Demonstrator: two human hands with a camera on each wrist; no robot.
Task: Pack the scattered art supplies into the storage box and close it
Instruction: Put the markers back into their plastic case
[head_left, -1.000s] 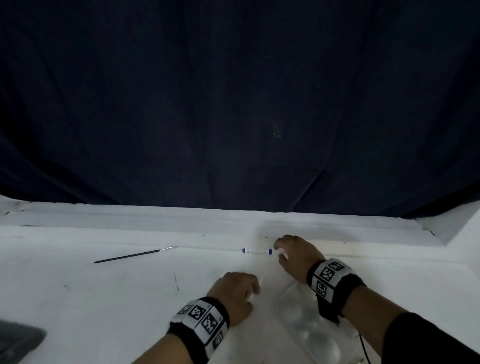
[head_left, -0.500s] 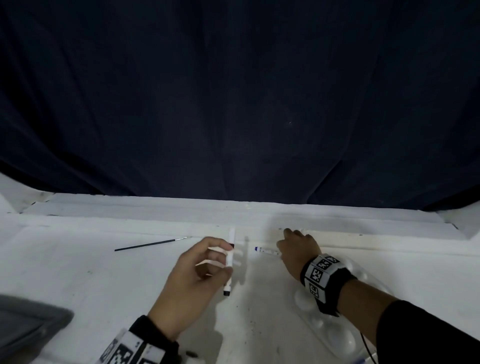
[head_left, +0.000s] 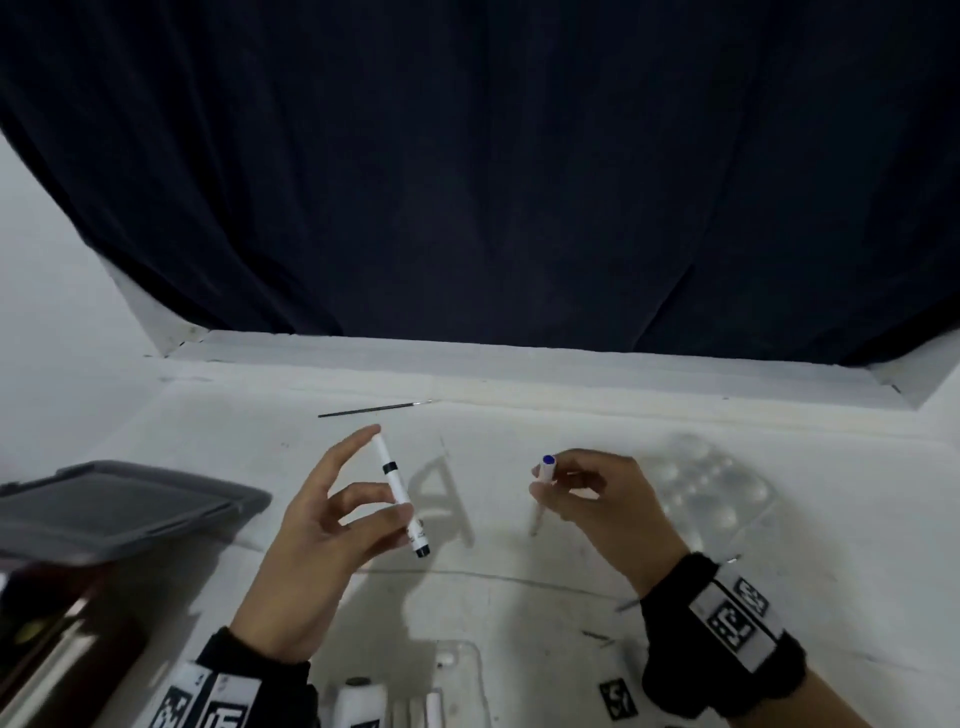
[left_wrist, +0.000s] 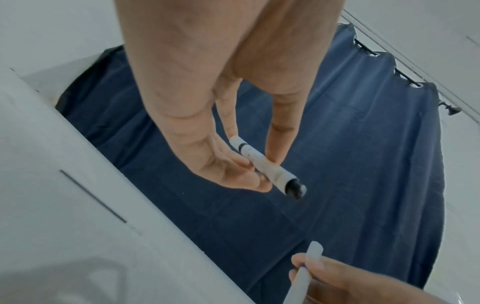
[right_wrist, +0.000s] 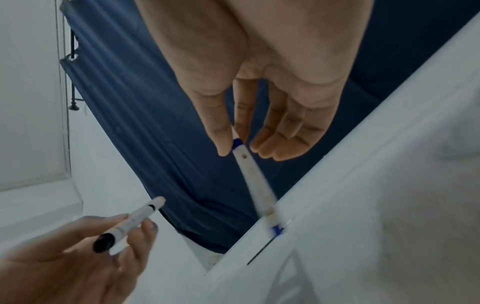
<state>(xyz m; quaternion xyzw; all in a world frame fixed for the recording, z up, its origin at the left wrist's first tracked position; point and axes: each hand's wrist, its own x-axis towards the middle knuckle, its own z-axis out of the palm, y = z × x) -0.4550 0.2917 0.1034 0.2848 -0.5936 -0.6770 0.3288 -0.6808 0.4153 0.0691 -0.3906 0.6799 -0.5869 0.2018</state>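
My left hand (head_left: 332, 519) pinches a white marker with black ends (head_left: 397, 493) between thumb and fingers, lifted above the white table; the left wrist view shows that black marker (left_wrist: 265, 165) in the pinch. My right hand (head_left: 592, 499) grips a white marker with blue ends (head_left: 545, 467), also raised; the right wrist view shows the blue marker (right_wrist: 253, 176) held near its top band. A thin black paintbrush (head_left: 371, 410) lies on the table near the back. The grey storage box lid (head_left: 114, 506) is at the left edge.
A clear plastic paint palette (head_left: 706, 486) lies right of my right hand. A clear tray (head_left: 457, 670) with white items sits at the near edge, between my wrists. A dark blue curtain (head_left: 493, 182) hangs behind the table. Dark objects (head_left: 47, 613) sit under the lid at bottom left.
Both hands have pulled back from the far edge toward me. The right hand has picked the blue marker off the table; the left still carries the black one. The view has swung left, showing the grey lid.
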